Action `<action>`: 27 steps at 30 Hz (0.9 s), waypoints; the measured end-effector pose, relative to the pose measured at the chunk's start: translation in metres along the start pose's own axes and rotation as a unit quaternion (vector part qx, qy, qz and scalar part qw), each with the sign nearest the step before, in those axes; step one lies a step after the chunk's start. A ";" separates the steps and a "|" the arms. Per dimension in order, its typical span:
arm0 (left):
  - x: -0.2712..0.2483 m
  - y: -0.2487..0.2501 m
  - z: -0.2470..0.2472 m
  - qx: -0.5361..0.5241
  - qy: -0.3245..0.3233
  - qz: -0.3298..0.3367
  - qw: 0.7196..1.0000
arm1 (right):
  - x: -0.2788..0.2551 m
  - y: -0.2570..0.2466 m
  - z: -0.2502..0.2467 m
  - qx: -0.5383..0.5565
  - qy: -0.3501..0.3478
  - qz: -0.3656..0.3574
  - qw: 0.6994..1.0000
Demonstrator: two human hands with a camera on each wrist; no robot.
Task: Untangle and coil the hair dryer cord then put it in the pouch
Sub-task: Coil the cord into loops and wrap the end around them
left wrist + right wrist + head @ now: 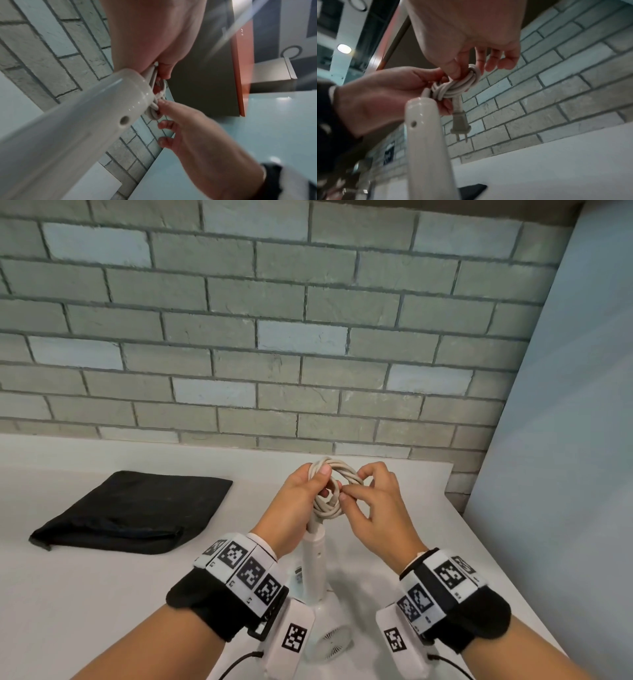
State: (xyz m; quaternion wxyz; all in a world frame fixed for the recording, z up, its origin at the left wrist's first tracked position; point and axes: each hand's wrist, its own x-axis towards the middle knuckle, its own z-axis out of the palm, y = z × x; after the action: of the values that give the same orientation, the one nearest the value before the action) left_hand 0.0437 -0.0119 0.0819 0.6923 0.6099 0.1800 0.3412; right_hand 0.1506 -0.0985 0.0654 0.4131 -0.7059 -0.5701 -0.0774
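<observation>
The white hair dryer (315, 563) stands handle-up on the table, between my wrists. Its pale cord (337, 486) is wound into a small coil above the handle. My left hand (305, 494) grips the coil's left side, thumb on top. My right hand (371, 491) pinches the coil's right side with thumb and forefinger. In the right wrist view the coil (458, 85) has wraps around it and the plug (459, 124) hangs down beside the handle (424, 135). The left wrist view shows the handle (77, 128) close up and the cord (154, 104) behind it. The black pouch (137, 515) lies flat on the left.
The white table (85, 594) ends at a grey brick wall (274, 337) behind the hands. A pale blue panel (565, 440) stands to the right, and the table's right edge runs diagonally toward me. Camera cables hang under both wrists.
</observation>
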 end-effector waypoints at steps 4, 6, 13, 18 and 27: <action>0.001 -0.003 0.001 0.050 0.025 0.023 0.998 | 0.005 -0.008 -0.005 0.045 -0.043 0.026 0.998; -0.001 -0.001 0.003 0.099 0.034 0.050 0.993 | 0.007 -0.012 -0.005 0.084 -0.023 0.065 0.994; 0.003 -0.006 0.001 0.378 0.061 0.153 0.911 | 0.012 -0.029 -0.009 0.426 -0.065 0.246 0.869; 0.003 -0.004 -0.001 0.459 0.045 0.178 0.869 | 0.017 -0.025 -0.021 0.519 -0.100 0.276 0.803; 0.001 -0.003 0.005 0.527 0.094 0.168 0.828 | 0.013 -0.024 -0.012 0.070 0.049 0.074 0.994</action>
State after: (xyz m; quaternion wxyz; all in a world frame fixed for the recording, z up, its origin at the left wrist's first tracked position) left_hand 0.0483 -0.0150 0.0806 0.1771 0.8680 0.2912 0.3611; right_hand 0.1387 -0.0962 0.0923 0.4937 -0.7109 -0.4991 -0.0409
